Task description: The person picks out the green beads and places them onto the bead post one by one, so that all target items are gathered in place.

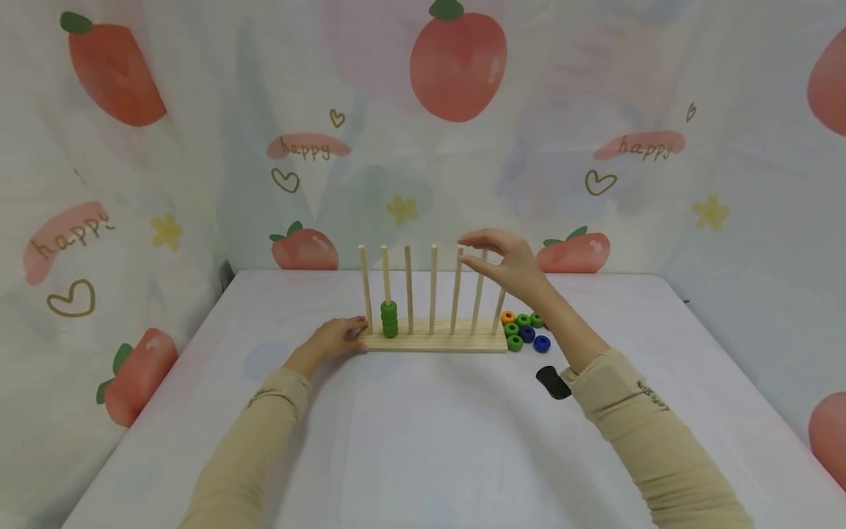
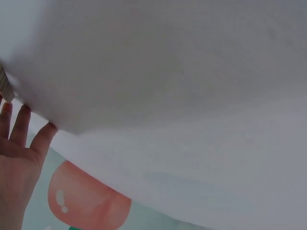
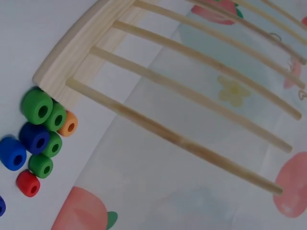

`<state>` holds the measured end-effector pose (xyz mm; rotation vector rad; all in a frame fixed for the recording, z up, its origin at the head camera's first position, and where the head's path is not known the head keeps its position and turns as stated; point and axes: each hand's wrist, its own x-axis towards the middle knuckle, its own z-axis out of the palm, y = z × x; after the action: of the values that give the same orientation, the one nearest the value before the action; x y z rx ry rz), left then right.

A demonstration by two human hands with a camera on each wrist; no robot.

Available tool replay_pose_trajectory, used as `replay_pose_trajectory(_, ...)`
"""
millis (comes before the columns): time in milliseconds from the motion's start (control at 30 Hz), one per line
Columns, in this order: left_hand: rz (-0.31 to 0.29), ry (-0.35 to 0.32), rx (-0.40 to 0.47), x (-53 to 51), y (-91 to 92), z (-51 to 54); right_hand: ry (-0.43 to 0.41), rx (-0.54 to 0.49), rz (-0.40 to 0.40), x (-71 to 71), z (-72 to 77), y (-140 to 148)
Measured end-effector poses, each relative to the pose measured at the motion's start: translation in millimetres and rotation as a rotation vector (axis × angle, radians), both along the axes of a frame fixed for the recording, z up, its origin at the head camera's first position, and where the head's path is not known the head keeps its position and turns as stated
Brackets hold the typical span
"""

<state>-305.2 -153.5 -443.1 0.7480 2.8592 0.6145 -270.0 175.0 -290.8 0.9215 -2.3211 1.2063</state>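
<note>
Seven slim, round pegs of pale wood are pointing upward in one row from a flat, rectangular pale-wood base; its long axis is running left to right across the white counter in front of me. The wood is showing fine grain, and in the right wrist view the end peg is bearing a brownish streak. A stack of green ring-shaped beads is sitting low on the second peg from the left. My left grip is grasping the left end of the base, thumb and fingers on either side. My right grip is hovering by the top of the fifth peg, released, fingers and thumb parted in a curve; I cannot tell whether they are touching it. Beside the base's right end, loose green beads, blue beads, an orange bead and a red bead are lying, their holes showing.
</note>
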Motion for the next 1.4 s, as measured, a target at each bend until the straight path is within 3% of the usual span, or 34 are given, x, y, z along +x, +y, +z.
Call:
replay_pose_trajectory(233,-0.010,0.008,-0.002,-1.2,1.1,-0.3,-0.022,0.017,-0.079,6.8,-8.9,23)
replay_pose_trajectory(567,-0.016,0.003,-0.022,-1.4,0.3,1.3,0.045,0.035,-0.219,13.5,-23.4,55)
replay_pose_trajectory(1067,-0.045,0.036,-0.007,-3.1,1.2,1.9,-0.001,0.081,-0.307,11.3,-47.3,92)
replay_pose_trajectory(1400,-0.035,0.004,-0.011,0.4,-0.1,2.4,-0.052,0.124,-0.308,5.0,-71.8,108)
